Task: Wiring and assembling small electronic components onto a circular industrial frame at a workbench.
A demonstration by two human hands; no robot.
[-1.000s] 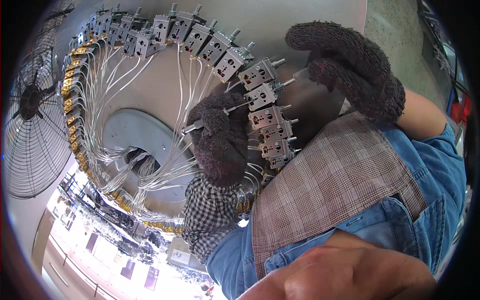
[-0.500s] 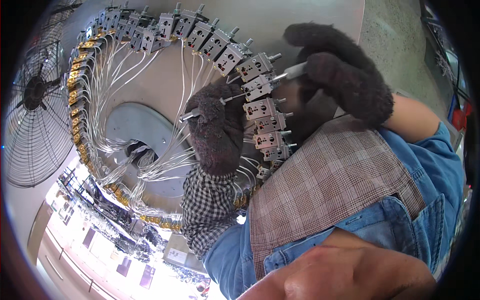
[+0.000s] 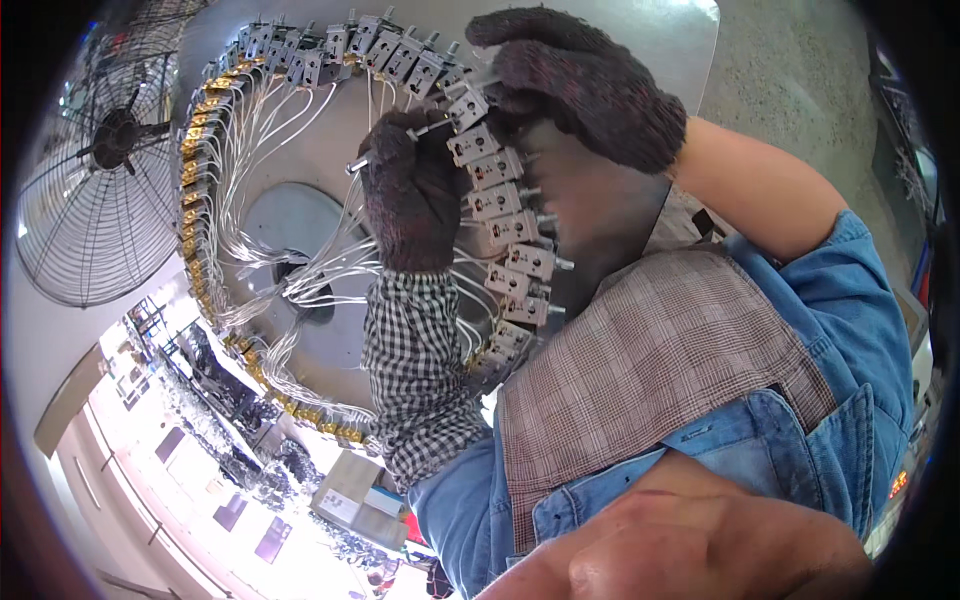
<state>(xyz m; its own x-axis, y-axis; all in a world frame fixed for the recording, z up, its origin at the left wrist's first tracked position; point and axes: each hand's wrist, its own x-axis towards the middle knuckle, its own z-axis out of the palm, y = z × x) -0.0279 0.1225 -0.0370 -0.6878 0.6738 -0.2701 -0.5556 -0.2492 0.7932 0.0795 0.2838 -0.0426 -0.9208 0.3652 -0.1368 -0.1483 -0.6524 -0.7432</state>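
Against the round metal plate [image 3: 600,215], at the upper arc of its ring of small switches [image 3: 497,170]: left hand [image 3: 415,190] gloved, closed around a thin metal tool [image 3: 395,143]; right hand [image 3: 585,85] gloved, pinching one switch at the top. Probably light, rigid, slippery steel; best gripped mid-shaft. Fine white wires [image 3: 300,260] likely fragile, easily snagged.

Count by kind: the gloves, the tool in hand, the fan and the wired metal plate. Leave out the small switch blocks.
Dark knitted gloves, one on the left hand, one on the right hand: 2
Slim silver metal rod, gripped by the left hand: 1
Black wire-cage fan: 1
Grey metal plate ringed with wired switch blocks: 1
Total: 5
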